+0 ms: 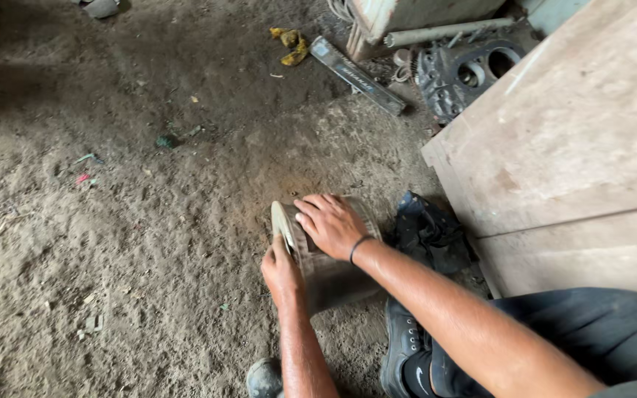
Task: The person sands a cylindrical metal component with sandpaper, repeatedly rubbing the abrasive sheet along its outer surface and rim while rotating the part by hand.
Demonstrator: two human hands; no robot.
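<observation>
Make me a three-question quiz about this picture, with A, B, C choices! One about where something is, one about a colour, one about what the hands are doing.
1. Where does the metal cylinder lie?
A. on the dirt floor
B. on the wooden board
C. in a bucket

2. What colour is the crumpled scrap at the top?
A. blue
B. yellow
C. white

3. What is the right hand doing?
A. hanging free
B. holding a hammer
C. resting on top of the cylinder

Answers:
1. A, it lies on its side on the dirt floor, beside the wooden board.
2. B, the scrap is yellow.
3. C, its palm lies on the cylinder, while the left hand grips the rim.
</observation>
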